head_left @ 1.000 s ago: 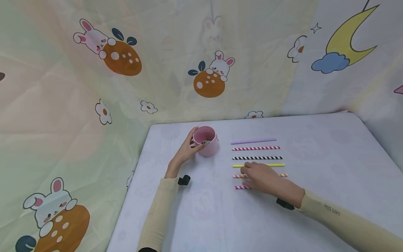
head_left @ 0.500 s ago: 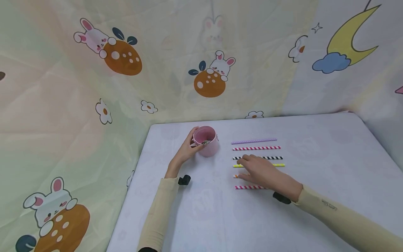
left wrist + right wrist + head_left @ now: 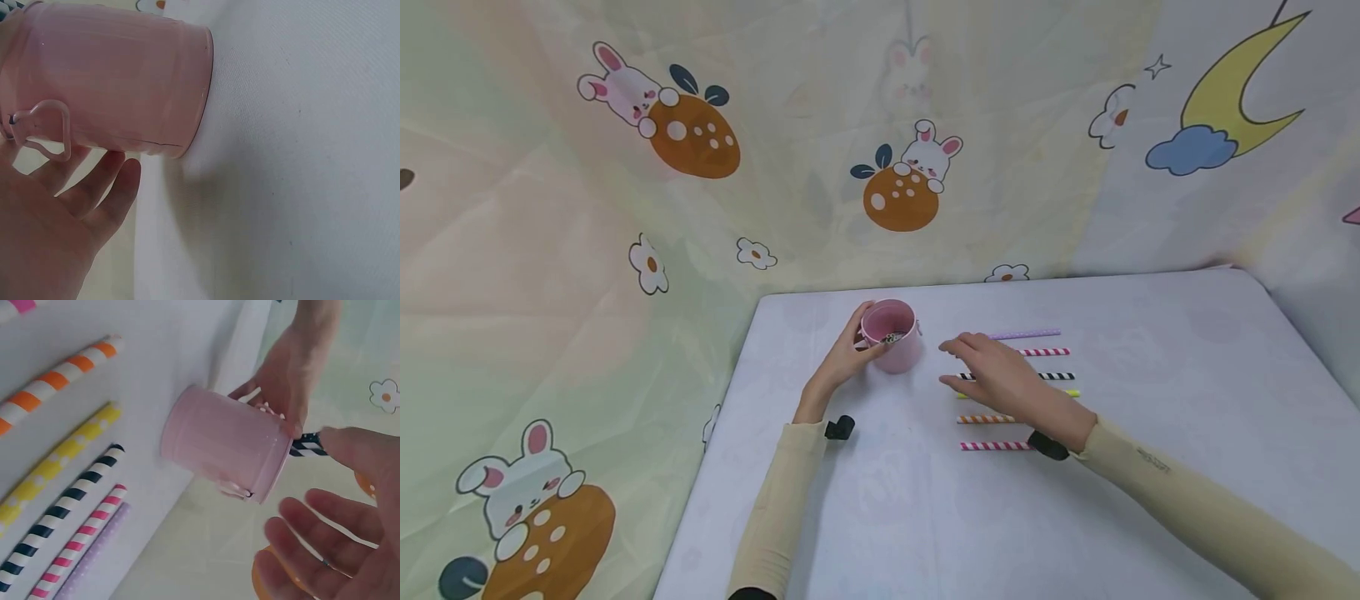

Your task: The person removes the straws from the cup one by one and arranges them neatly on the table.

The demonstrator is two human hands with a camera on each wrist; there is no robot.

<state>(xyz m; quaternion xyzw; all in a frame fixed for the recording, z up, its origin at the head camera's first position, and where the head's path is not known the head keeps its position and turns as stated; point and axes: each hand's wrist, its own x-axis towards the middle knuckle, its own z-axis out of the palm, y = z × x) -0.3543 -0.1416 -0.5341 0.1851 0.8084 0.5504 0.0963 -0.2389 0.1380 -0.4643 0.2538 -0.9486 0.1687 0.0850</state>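
Note:
My left hand (image 3: pixel 844 360) holds a small pink bucket (image 3: pixel 901 353) with side handles at the back of the table. Its thumb lies at the near rim and its fingers behind the wall. A black-and-white patterned end (image 3: pixel 306 445) shows at the bucket's mouth in the right wrist view; the rest is hidden inside. My right hand (image 3: pixel 1000 377) hovers over a row of paper straws, fingers apart with nothing between them. Under it lie a purple straw (image 3: pixel 1033 334), a red-striped straw (image 3: pixel 1048 352), a black-striped straw (image 3: pixel 1058 376), a yellow straw (image 3: pixel 59 462) and an orange-striped straw (image 3: pixel 985 419).
A pink-striped straw (image 3: pixel 996 447) lies nearest me in the row. White cloth covers the table (image 3: pixel 880 517). Behind and left of it hangs a printed curtain (image 3: pixel 805 183) with rabbits and flowers. A black wrist camera (image 3: pixel 840 427) sits by my left sleeve.
My right hand has moved away from me and to the left, from the near straws towards the bucket, its fingers spreading. The left hand, bucket and straws stay in place.

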